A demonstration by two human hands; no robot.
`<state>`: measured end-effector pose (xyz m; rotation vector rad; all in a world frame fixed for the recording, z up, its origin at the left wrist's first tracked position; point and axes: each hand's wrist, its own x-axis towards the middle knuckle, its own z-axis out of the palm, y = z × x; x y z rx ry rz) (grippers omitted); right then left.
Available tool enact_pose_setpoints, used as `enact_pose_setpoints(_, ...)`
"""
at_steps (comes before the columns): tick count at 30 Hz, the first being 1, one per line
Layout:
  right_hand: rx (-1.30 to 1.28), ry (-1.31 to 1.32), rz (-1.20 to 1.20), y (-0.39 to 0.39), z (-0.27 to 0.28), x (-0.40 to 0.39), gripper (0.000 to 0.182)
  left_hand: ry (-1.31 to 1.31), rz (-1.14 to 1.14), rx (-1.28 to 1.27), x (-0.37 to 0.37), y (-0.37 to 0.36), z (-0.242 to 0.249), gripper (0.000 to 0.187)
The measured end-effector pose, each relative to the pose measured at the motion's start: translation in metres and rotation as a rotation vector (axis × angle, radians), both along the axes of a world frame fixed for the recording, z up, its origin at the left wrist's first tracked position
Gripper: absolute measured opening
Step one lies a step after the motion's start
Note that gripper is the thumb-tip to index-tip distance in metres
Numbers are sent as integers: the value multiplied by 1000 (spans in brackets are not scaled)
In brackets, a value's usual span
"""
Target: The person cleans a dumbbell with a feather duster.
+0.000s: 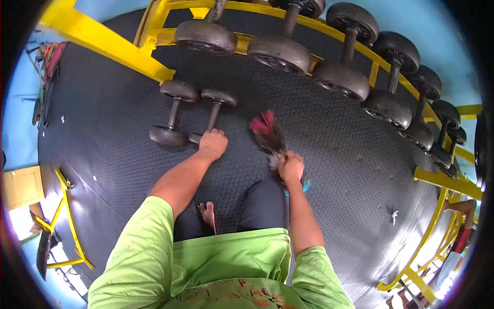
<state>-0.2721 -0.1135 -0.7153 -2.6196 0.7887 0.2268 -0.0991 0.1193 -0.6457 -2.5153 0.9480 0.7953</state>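
Note:
My left hand (pixel 213 143) is closed at the lower end of a dark dumbbell (pixel 214 116) on the black rubber floor. Just left of it lies a second dumbbell (pixel 174 113). My right hand (pixel 290 166) is wrapped round a feather duster (pixel 270 135), whose dark bristles end in a pink tip pointing up and left over the floor. A light blue end of the duster shows below that hand. My fingers hide part of the dumbbell's lower head.
A yellow rack (pixel 375 77) with several large dumbbells curves across the top and right. Yellow frames stand at the lower left (pixel 69 221) and lower right (pixel 435 242). Another person's arm (pixel 462 207) shows at the right edge. White scraps (pixel 394 216) lie on the floor.

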Motion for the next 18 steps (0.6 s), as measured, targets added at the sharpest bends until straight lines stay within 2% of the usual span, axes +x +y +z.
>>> enact_pose_setpoints(2,134,-34,-84,12,-5,11,29,-3,-14,-31,-8,-5,3,27)
enact_pose_setpoints(3,128,-39,-64,14,-7,15,29,11,-18,-128,-10,-6,2,24)
enact_pose_setpoints(5,83,-19,-274,12,-11,9,29,25,-6,-229,-18,-5,3,24)
enact_pose_setpoints(7,67,-32,-248,10,-12,-6,32,91,16,-406,-23,-5,8,31)
enact_pose_setpoints(8,52,42,-257,10,-6,-13,35,64,46,-451,-27,-2,3,39)
enact_pose_setpoints(9,36,119,-273,11,-2,-23,39,59,52,-464,-27,3,5,39)
enact_pose_setpoints(10,32,156,-266,11,0,-30,55,15,146,-382,-27,7,7,40)
enact_pose_setpoints(11,20,153,-264,10,0,-38,55,-26,240,-299,-28,11,9,42)
enact_pose_setpoints(14,-42,241,-445,20,11,-67,78,3,331,-272,-30,23,13,40)
enact_pose_setpoints(15,-49,237,-451,23,15,-78,78,3,326,-281,-28,25,12,40)
enact_pose_setpoints(18,72,377,-687,32,9,-120,84,81,312,-335,-23,25,16,41)
